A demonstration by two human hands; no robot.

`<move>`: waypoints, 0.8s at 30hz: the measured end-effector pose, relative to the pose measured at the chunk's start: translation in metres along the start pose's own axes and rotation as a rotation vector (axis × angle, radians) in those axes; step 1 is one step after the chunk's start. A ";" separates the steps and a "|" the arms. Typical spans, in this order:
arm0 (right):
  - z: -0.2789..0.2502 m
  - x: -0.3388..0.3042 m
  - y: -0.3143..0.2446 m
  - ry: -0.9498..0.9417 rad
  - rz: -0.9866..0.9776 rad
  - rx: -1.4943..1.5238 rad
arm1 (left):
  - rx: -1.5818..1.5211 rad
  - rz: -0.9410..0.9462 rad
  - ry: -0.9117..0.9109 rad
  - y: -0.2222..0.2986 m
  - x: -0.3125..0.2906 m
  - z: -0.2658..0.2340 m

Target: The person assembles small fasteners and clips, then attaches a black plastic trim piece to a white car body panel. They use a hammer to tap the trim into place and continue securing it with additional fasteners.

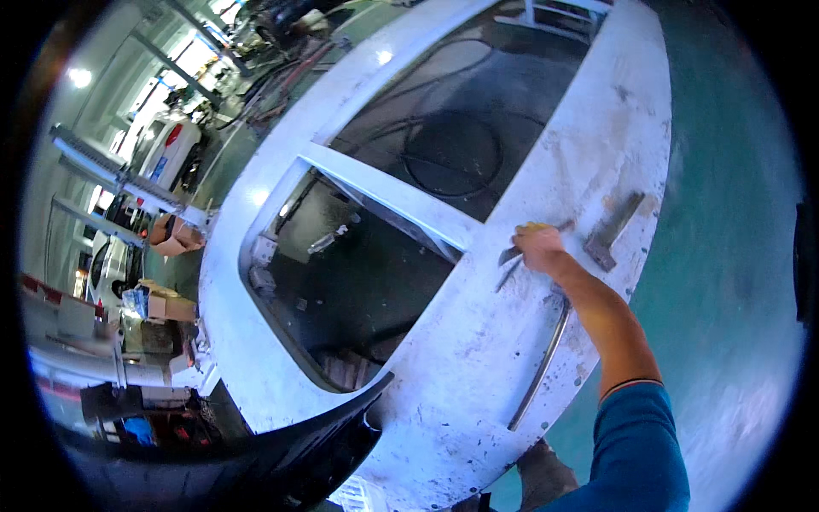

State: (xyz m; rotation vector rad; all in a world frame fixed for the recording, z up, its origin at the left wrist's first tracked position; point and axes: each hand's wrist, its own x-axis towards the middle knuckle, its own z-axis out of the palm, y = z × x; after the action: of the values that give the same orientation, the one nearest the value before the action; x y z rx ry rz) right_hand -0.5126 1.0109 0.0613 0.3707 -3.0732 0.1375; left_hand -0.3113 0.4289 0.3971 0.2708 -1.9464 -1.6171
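Note:
My right hand (539, 248) reaches over the right side of a large white metal frame (478, 341), its fingers closed. A bit of yellow shows at the fingers, and dark, narrow metal pieces (509, 255) stick out to the left of them; their kind is hard to make out. Just right of the hand lies a heavy grey metal tool (612, 235), a bar with a thicker near end. Nearer to me, a long thin metal rod (541, 365) rests along the frame, below my forearm. My left hand is out of view.
A curved black panel (281, 465) crosses the lower left, over the frame's near edge. Two openings in the frame show the dark floor and a coiled hose (499, 158). Cardboard boxes (171, 305) and a white car (166, 158) stand off to the left. Green floor (725, 256) lies right.

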 end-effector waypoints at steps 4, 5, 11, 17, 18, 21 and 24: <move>-0.108 0.005 -0.018 0.212 0.253 0.276 | -0.228 0.295 0.103 0.101 0.038 -0.064; -0.129 0.000 -0.025 0.103 0.311 0.516 | -0.262 0.390 0.120 0.144 0.033 -0.079; -0.422 -0.156 -0.112 0.741 0.324 0.920 | -0.636 0.531 -0.103 0.212 0.077 -0.069; -0.524 -0.239 -0.278 0.516 -0.171 1.329 | -0.389 0.758 -0.302 0.251 0.055 -0.113; -0.539 -0.251 -0.303 0.401 -0.189 1.356 | -0.372 0.754 -0.302 0.252 0.048 -0.121; -0.574 -0.271 -0.341 0.280 -0.572 0.827 | -0.448 0.782 -0.330 0.264 0.031 -0.108; -0.608 -0.258 -0.391 -0.036 -0.578 0.693 | -0.401 0.679 -0.340 0.272 0.013 -0.107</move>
State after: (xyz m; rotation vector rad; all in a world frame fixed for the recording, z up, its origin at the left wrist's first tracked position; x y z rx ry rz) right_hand -0.1492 0.7501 0.6853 1.2530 -2.6961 1.1624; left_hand -0.2064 0.3993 0.6685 -0.7848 -1.6150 -1.5788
